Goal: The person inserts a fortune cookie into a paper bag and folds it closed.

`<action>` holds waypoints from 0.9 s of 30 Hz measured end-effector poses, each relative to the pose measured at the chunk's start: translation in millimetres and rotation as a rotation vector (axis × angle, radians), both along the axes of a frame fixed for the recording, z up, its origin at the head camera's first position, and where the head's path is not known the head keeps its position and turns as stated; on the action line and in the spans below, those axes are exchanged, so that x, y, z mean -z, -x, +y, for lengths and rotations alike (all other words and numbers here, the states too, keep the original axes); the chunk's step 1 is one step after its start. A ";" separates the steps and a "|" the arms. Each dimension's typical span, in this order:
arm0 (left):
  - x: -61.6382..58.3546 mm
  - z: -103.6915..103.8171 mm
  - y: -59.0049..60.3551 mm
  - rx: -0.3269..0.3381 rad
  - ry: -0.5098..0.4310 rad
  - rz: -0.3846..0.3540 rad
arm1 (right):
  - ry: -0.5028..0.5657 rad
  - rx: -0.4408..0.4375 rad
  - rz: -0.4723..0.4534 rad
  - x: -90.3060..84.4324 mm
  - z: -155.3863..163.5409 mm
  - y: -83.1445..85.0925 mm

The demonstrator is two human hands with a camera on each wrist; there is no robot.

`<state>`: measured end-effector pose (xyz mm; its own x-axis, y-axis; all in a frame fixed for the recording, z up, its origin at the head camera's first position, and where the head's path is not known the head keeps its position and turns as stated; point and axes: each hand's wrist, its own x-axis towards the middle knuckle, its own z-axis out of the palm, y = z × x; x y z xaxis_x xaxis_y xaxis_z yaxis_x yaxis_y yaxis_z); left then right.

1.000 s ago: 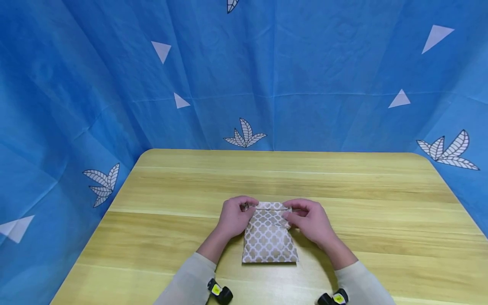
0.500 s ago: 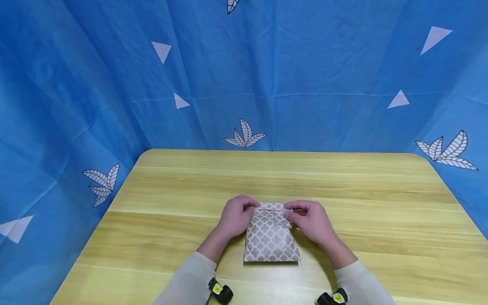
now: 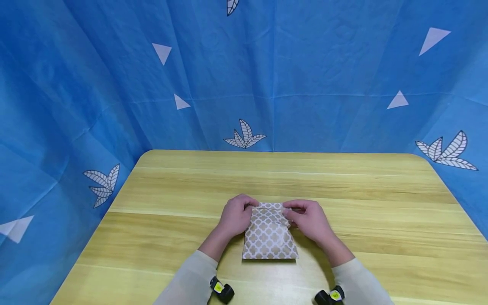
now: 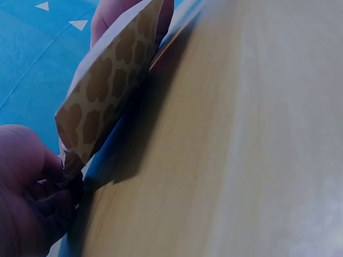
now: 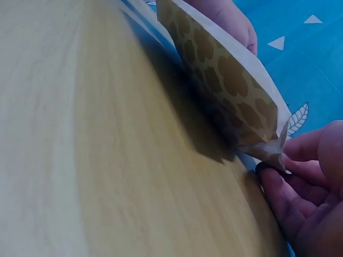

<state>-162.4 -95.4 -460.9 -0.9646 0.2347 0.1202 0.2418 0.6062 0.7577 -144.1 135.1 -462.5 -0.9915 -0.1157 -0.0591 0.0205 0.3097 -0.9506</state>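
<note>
1. Pinching the far corners now: left hand (image 3: pixel 235 217) w/ curled fingers nipping the far-left corner of the paper bag (image 3: pixel 269 237), right hand (image 3: pixel 309 220) doing the same on the far-right corner.
2. Both hands are clamping thumb against fingertips on paper, nothing else in them. Left wrist view is showing the left hand's fingers (image 4: pixel 32 209) bunched round the corner of the bag (image 4: pixel 104 88); right wrist view is showing right fingertips (image 5: pixel 300 201) nipping the other corner (image 5: pixel 228 75).
3. Bag is sitting near-centre on the wooden table (image 3: pixel 362 199), between the two hands, far edge lifting off the top, near edge resting down.
4. Doing this well, imo: keeping both pinches level so the fold along the far edge is running straight, pulling evenly left & right, not crushing the corners.
5. Looks-wise: flat, rectangular, tan-brown w/ white lattice print, thin and crisp, creasing easily. Contents: can't tell.
6. Blue patterned cloth (image 3: pixel 244 76) is hanging behind the table.
</note>
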 end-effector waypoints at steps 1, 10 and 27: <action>-0.3 0.1 -0.2 -0.004 -0.003 0.000 | 0.002 0.001 -0.004 -0.2 -0.8 0.3; 0.8 0.0 0.3 -0.016 -0.009 0.032 | 0.004 0.022 -0.045 -2.7 -4.8 0.9; -3.0 3.0 -2.8 -0.023 0.104 0.046 | 0.003 0.030 -0.060 -6.0 -2.1 -0.1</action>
